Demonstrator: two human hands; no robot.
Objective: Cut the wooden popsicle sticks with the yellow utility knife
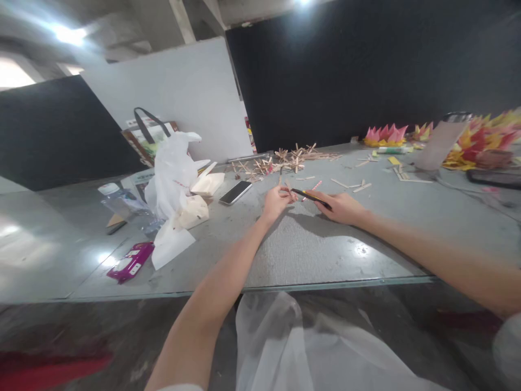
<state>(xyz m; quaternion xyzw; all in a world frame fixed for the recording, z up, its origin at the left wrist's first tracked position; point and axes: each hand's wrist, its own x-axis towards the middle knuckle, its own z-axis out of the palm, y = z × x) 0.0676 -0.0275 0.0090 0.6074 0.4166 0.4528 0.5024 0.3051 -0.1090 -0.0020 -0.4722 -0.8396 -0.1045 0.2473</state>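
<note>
My right hand (340,208) is closed around a black and yellow utility knife (312,197), its front end pointing left at my other hand. With fingers pinched, my left hand (277,201) holds a thin wooden craft stick (280,175) just above the table. The knife's tip is close to the left fingertips; whether it touches the stick is too small to tell. A red-and-white striped straw (315,186) lies just behind the knife. Beyond both hands is a loose heap of wooden sticks (291,158), with a few more scattered to the right.
Left of my hands are a smartphone (236,192), a white plastic bag (173,168), a clear bottle (122,201) and a purple wipes pack (131,263). At the right stand a tumbler (442,142) and pink paper lotus flowers (385,135). The grey table's front edge (325,286) runs beneath my forearms.
</note>
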